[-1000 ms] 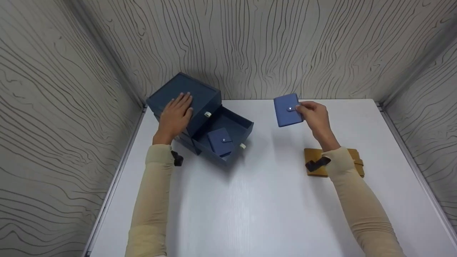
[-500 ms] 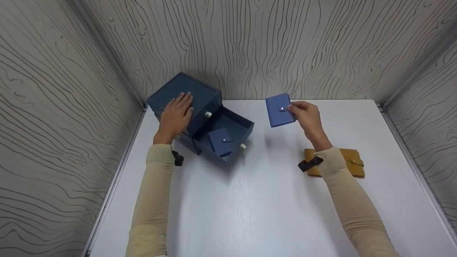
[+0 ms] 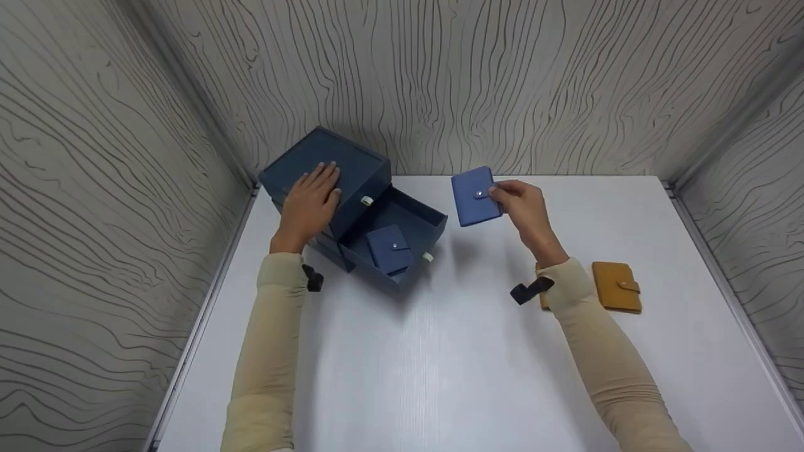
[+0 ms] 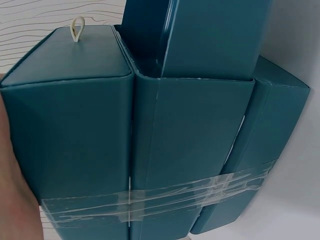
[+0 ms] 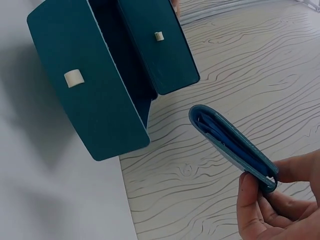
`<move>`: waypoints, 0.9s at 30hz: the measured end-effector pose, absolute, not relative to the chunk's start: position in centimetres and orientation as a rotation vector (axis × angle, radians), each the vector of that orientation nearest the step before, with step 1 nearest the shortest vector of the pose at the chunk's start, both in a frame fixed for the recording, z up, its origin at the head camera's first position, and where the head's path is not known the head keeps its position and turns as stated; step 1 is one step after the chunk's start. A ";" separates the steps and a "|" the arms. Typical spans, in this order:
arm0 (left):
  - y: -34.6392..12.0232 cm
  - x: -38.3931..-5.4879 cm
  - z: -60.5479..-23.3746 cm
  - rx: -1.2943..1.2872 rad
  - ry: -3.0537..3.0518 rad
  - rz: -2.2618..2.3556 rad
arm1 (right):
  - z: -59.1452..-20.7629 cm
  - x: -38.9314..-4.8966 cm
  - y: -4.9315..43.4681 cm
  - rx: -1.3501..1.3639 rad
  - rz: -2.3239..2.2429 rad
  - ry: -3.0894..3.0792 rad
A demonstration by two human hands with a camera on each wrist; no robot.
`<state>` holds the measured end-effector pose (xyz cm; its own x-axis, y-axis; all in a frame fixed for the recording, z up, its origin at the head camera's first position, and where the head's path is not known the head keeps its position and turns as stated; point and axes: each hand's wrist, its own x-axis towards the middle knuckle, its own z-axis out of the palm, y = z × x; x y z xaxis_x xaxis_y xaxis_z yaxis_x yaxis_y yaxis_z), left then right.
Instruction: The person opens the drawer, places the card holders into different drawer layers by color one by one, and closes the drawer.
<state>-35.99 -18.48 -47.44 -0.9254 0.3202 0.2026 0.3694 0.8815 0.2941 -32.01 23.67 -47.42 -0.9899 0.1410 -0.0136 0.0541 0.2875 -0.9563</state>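
My right hand [image 3: 527, 210] pinches a blue wallet [image 3: 472, 194] by its snap-strap edge, thumb on one face and fingers on the other. In the right wrist view the wallet [image 5: 230, 145] shows edge-on, its folded layers visible. The left hand [image 3: 311, 204] lies flat on top of a dark blue drawer box [image 3: 358, 154]. A middle drawer [image 3: 433, 235] of that box is pulled out, and a second blue wallet [image 3: 386, 248] lies inside it. The left wrist view shows the box's side [image 4: 190, 130], its stacked units bound with clear tape [image 4: 165, 202].
Two mustard-yellow wallets lie on the white table [image 3: 427, 376]: the right one [image 3: 614, 285] shows fully, while the right sleeve [image 3: 590, 333] covers most of the other [image 3: 544, 301]. A wood-grain patterned wall [image 3: 440, 81] rises behind the table, with more panels at both sides.
My right hand has carried the blue wallet leftward, nearer the pulled-out drawer. More of the right yellow wallet shows now. The left hand stays in place on the box.
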 end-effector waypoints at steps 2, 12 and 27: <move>-18.5 -36.0 -47.5 -0.538 -2.899 -0.494 | -47.6 -32.0 23.4 -0.176 1.838 -2.455; -18.5 -36.0 -47.5 -0.537 -2.889 -0.490 | -47.8 -32.0 21.9 -0.153 1.892 -2.457; -18.5 -36.2 -47.4 -0.535 -2.917 -0.493 | -48.3 -32.1 20.0 -0.114 1.925 -2.479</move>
<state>-36.16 -18.46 -47.45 -0.9278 0.3217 0.1889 0.3659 0.8834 0.2927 -32.06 20.00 -48.31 -0.9974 0.0583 -0.0435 0.0566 0.2461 -0.9676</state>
